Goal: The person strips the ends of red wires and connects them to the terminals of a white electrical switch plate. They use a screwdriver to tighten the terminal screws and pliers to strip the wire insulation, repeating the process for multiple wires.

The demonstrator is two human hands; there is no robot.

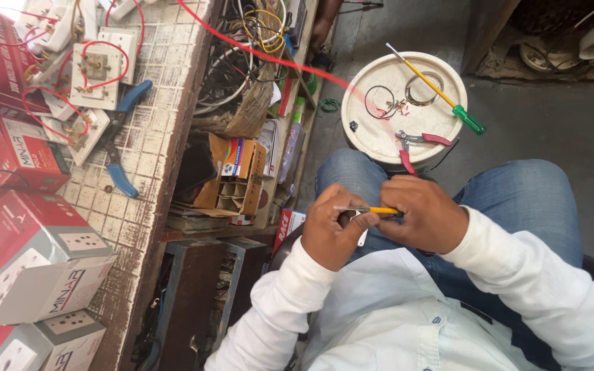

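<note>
Left hand and right hand meet over the lap, fingertips close together. Right hand grips a small yellow-handled screwdriver; its shaft runs level toward the left hand, tip at the left fingers. Left hand is curled round a small white part, mostly hidden by the fingers; kind cannot be told. Screwdriver lies between the two hands, above the white part, touching or just short of it

Just beyond the hands, past the knees: round white bucket lid. On it, nearest the right hand, red-handled pliers; further on, a loop of thin wire, a metal ring, and a long screwdriver with yellow shaft and green grip lying slantwise across the far edge. A red wire runs from the lid away to the left

Left of the left hand: open shelf with cardboard boxes. Further left: tiled bench top carrying blue-handled pliers, white switch plates with red leads, red and grey cartons
</note>
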